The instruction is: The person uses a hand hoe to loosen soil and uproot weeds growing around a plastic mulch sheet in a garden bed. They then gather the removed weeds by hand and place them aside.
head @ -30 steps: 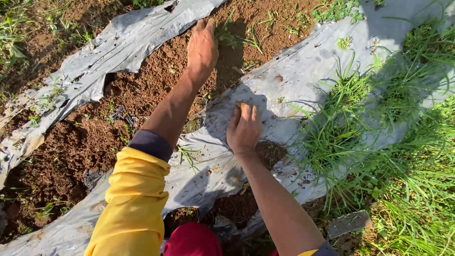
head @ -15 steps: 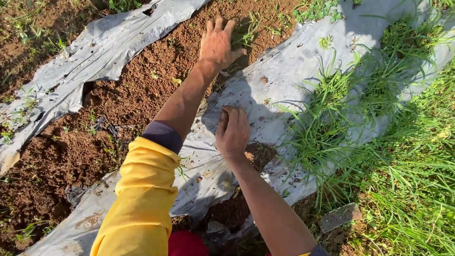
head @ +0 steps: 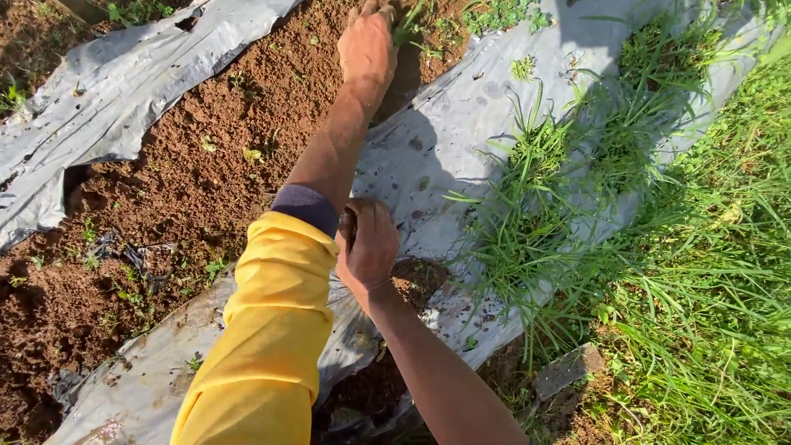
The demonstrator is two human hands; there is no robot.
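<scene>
My left hand (head: 367, 45) reaches far forward over a strip of brown soil (head: 206, 181), and its fingers curl around a small green weed tuft (head: 409, 21) at the top edge of the view. Part of that hand is cut off by the frame. My right hand (head: 371, 245) rests closer to me on a grey plastic sheet (head: 445, 140). It is curled into a fist around a dark clump of soil (head: 348, 222), just beside my yellow left sleeve (head: 272, 330).
A second grey plastic sheet (head: 107, 91) lies along the far left of the soil strip. Tall grass (head: 700, 272) grows through and beside the right sheet. A flat grey stone (head: 567, 371) lies at the sheet's lower right edge.
My left hand went from flat and spread on the soil to closed on the weed further ahead. My right hand pulled back toward me and curled shut. The view shifted forward.
</scene>
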